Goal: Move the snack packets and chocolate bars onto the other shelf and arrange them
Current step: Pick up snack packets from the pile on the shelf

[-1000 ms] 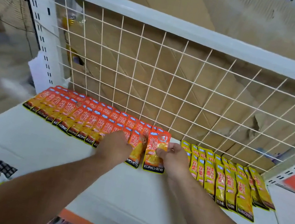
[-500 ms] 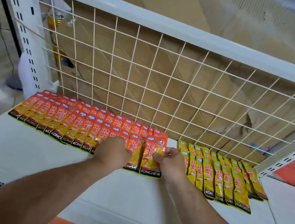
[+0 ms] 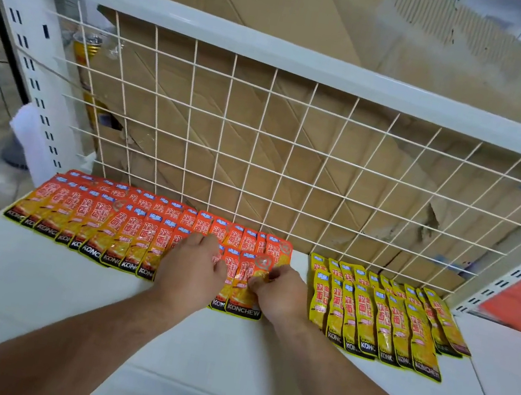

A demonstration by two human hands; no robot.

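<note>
L hand [image 3: 192, 267] lies palm-down on the orange packets [image 3: 128, 229], fingers loosely bent, pressing not gripping as far as shows. R hand [image 3: 281, 297] pinches the end packet [image 3: 243, 295] btwn thumb & fingertips at its right edge, about mid-length. That packet sits btwn the two hands, touching both and overlapping the neighbour under the L hand. Its long axis runs straight away from the hands toward the wire grid [image 3: 260, 148], KONCHEW end nearest the wrists. R hand is the nearer one, so prob. it does the squaring-up while L holds the row down. Yellow packets [image 3: 380, 319] lie just right of the R hand, w/ a strip of bare shelf [image 3: 61, 294] btwn.
</note>
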